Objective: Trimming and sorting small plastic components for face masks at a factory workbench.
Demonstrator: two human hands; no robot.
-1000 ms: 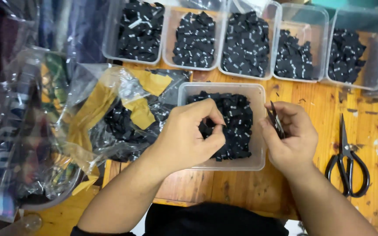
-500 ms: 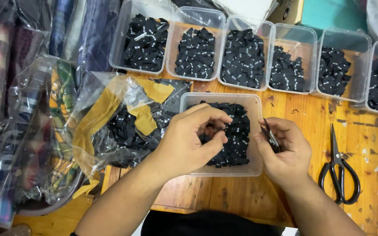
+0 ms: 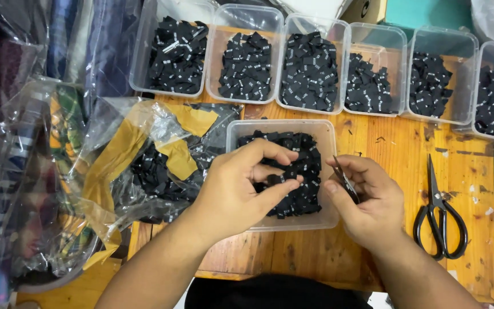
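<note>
A clear plastic tub (image 3: 327,133) holding several small black fabric labels (image 3: 303,155) sits on the wooden table in front of me. My left hand (image 3: 241,186) hovers over the tub, its thumb and fingers pinched on one black label. My right hand (image 3: 367,197) rests at the tub's right edge and grips small metal snips, their tips pointing up and left beside the wall of the tub.
A row of clear tubs (image 3: 315,60) filled with black labels lines the far side of the table. Black scissors (image 3: 438,214) lie at the right. Clear plastic bags (image 3: 138,154) with more labels and yellow tape lie at the left, over folded fabrics.
My left hand has shifted slightly and now pinches a single label above the tub. The camera view has tilted a little; my right hand still holds the snips in place.
</note>
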